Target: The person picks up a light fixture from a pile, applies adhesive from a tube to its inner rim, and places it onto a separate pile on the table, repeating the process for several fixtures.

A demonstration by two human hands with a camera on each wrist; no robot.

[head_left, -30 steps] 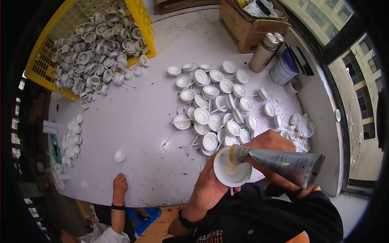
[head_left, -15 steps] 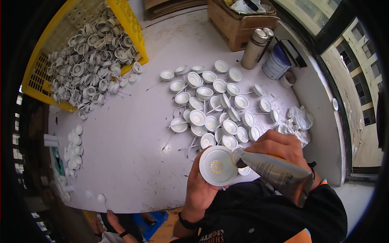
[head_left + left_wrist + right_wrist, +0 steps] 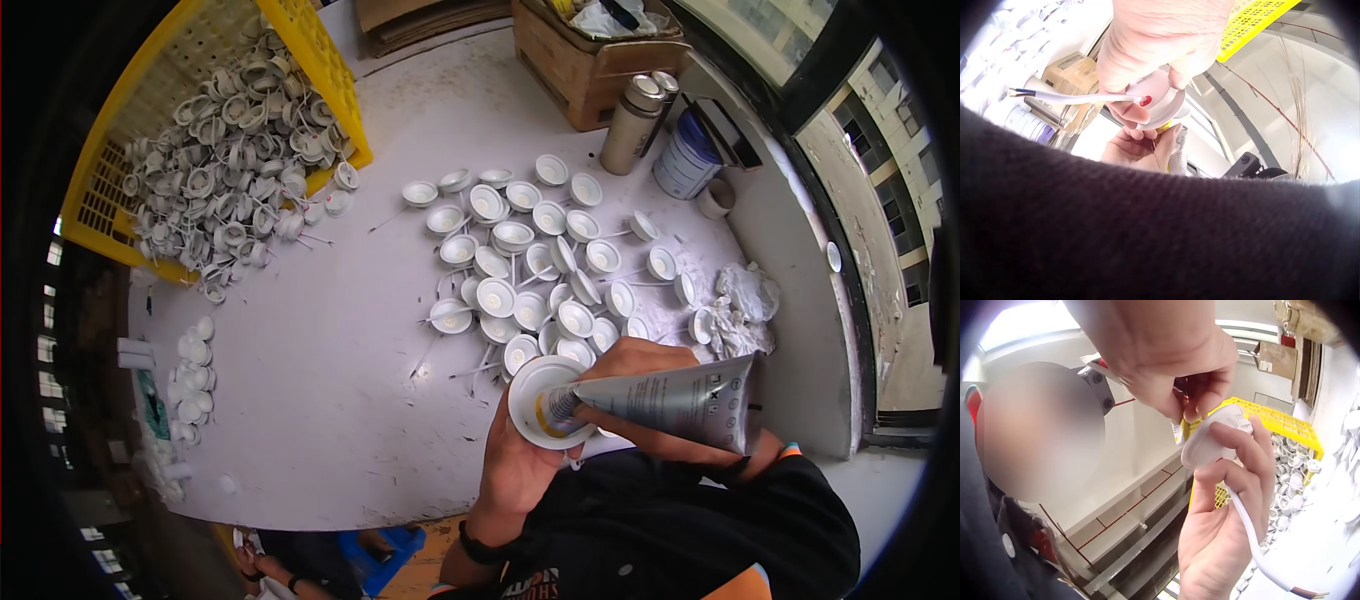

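Observation:
The left hand grips a white round lamp cup by its rim and underside, its open face up in the head view. A white cable with bare wire ends comes out of the cup's back. The right hand pinches a silver tube near its neck, and the tube's nozzle end lies inside the cup, over its inner face. In the right wrist view the right hand is just beside the cup, whose back the left hand's fingers hold.
Many similar cups lie beyond the hands. A yellow crate spills more at the back left, and a row of white pieces stands left. Metal flasks, a tub, a cardboard box and crumpled plastic line the right.
The tube's nozzle, at the cup's edge half a second ago, is now inside it. The cup has shifted slightly right. The other person's hand has drawn back from the table edge.

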